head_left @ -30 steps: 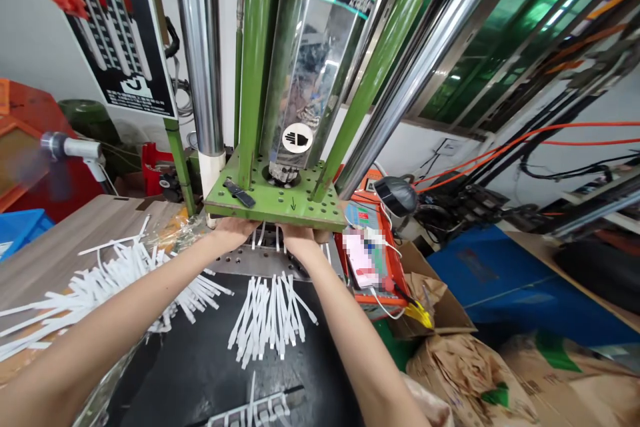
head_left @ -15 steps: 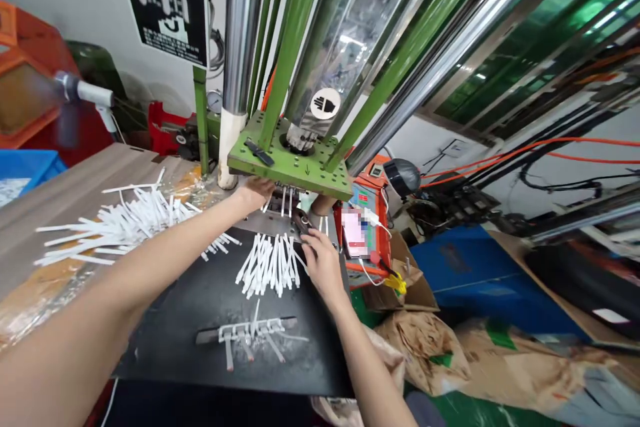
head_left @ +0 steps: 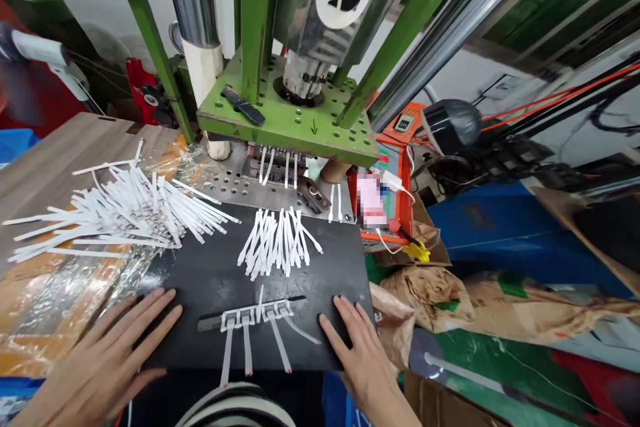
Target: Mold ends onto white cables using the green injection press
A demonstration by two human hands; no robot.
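Note:
My left hand [head_left: 117,340] lies with fingers spread at the left front of the black work surface [head_left: 190,347], holding nothing. At the right front edge my right hand [head_left: 360,347] rests, fingers apart and nothing in them. Between the hands is a white moulded strip [head_left: 257,313] with several short flat tails, lying on a dark bar. Behind it lies a bundle of short white cable pieces [head_left: 277,240]. A larger heap of white cable pieces [head_left: 135,207] sits nearer my left hand. Several white cable pieces [head_left: 291,170] stick out of the metal mould [head_left: 277,173] under the press.
The green press plate [head_left: 295,137] hangs over the mould between steel columns. A dark metal block [head_left: 314,195] sits beside the mould. To the right stands an orange control box [head_left: 410,180] bearing a phone [head_left: 371,200]. Brown paper sacks [head_left: 433,297] lie on the floor.
Both hands have drawn back from under the press plate and its mould to the front of the black surface. The view has tilted down and come closer.

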